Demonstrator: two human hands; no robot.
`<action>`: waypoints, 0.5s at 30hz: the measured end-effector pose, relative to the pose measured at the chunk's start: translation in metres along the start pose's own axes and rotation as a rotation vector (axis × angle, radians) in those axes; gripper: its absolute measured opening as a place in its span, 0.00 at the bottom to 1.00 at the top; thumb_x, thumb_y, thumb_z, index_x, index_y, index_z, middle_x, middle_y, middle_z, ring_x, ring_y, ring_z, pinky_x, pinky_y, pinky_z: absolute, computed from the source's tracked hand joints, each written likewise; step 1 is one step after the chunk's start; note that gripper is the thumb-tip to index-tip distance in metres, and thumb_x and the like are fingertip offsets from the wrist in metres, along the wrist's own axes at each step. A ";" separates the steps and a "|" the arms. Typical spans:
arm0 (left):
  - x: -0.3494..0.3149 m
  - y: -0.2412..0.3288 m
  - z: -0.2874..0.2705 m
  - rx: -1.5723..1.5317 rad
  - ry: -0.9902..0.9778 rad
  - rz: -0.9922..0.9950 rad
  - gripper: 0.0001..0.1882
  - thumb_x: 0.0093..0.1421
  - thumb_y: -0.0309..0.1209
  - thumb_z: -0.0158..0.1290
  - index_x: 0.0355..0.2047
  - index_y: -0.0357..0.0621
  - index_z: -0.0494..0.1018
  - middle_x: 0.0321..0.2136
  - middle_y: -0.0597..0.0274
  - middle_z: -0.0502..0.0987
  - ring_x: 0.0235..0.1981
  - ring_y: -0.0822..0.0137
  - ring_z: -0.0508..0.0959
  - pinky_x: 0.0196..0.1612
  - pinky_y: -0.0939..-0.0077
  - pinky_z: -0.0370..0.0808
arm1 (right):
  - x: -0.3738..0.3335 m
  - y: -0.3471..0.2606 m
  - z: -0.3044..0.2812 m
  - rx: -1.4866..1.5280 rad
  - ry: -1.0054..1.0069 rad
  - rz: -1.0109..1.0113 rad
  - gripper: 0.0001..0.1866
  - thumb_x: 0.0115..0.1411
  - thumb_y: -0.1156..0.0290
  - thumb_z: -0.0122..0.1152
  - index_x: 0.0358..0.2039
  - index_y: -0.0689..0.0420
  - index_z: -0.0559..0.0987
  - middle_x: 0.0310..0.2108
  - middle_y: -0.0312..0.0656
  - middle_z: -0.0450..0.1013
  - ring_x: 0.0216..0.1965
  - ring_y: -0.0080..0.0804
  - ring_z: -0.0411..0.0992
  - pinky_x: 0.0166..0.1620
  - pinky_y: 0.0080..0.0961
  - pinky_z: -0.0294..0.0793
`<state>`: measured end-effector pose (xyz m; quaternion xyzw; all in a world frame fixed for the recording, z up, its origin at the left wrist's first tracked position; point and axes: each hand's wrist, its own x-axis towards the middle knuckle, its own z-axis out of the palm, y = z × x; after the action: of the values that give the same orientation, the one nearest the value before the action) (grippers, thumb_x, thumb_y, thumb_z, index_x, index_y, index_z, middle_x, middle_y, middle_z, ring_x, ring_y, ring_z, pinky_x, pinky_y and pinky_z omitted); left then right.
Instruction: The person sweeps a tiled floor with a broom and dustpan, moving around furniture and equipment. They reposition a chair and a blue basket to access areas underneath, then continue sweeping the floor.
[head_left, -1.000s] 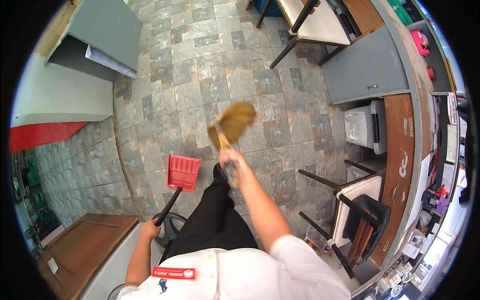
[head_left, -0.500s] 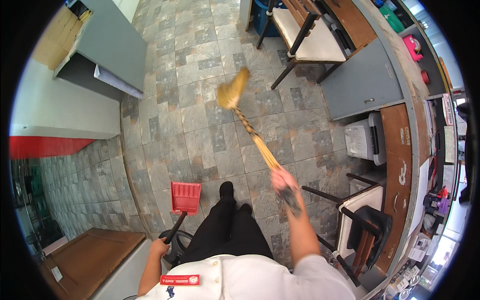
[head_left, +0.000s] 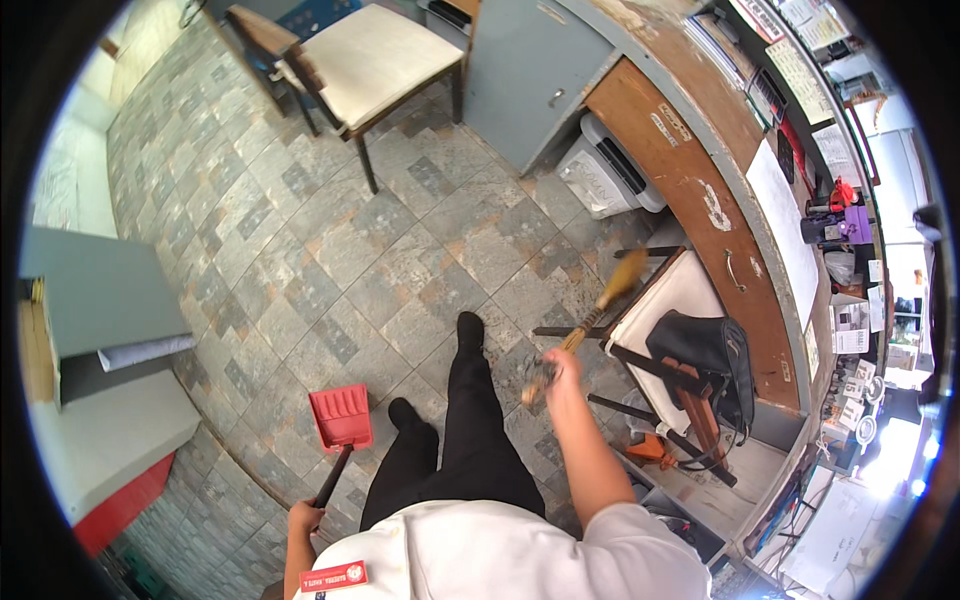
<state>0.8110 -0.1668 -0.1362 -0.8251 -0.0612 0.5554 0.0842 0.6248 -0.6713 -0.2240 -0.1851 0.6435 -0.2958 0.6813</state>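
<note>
My right hand (head_left: 562, 372) is closed round the handle of a soft straw broom (head_left: 590, 318). The broom's yellow bristles point away to the right, over the front of a nearby chair; whether they touch it I cannot tell. At lower left, my left hand (head_left: 306, 517) grips the dark stick of a red dustpan (head_left: 340, 415). The pan hangs with its ribbed tray facing up, left of my feet, and I see nothing lying in it.
A cushioned chair (head_left: 693, 312) with a black bag (head_left: 715, 370) on it stands close on my right. Another chair (head_left: 383, 62) is farther ahead. The counter (head_left: 765, 275) curves along the right, a lidded plastic bin (head_left: 608, 170) beneath it. A grey cabinet (head_left: 100, 290) stands at left.
My body has turned to the right and my feet have stepped apart. The broom has swung from straight ahead toward the chair on the right. The dustpan stays in my left hand.
</note>
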 end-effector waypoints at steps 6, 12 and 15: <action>-0.005 0.066 -0.036 -0.129 0.075 -0.070 0.23 0.44 0.31 0.53 0.44 0.54 0.68 0.16 0.57 0.73 0.13 0.68 0.73 0.17 0.73 0.70 | 0.237 -0.073 -0.046 0.254 0.237 0.202 0.11 0.43 0.70 0.52 0.29 0.60 0.68 0.29 0.45 0.67 0.31 0.37 0.67 0.35 0.35 0.65; -0.001 0.120 -0.054 0.068 0.169 -0.031 0.26 0.41 0.37 0.54 0.45 0.55 0.67 0.29 0.51 0.74 0.33 0.55 0.74 0.37 0.66 0.70 | 0.264 -0.058 -0.097 -0.113 -0.031 0.260 0.07 0.41 0.70 0.54 0.18 0.61 0.70 0.16 0.41 0.67 0.16 0.35 0.66 0.20 0.26 0.66; 0.001 0.154 -0.062 0.085 0.149 -0.011 0.26 0.42 0.39 0.55 0.45 0.56 0.67 0.30 0.51 0.74 0.33 0.56 0.75 0.37 0.67 0.70 | 0.225 -0.051 -0.054 -0.532 0.031 0.267 0.07 0.42 0.77 0.54 0.19 0.60 0.65 0.14 0.40 0.65 0.13 0.31 0.64 0.15 0.27 0.63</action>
<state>0.8702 -0.3217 -0.1460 -0.8594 -0.0356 0.4942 0.1262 0.5625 -0.8466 -0.3699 -0.2664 0.7273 -0.0272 0.6319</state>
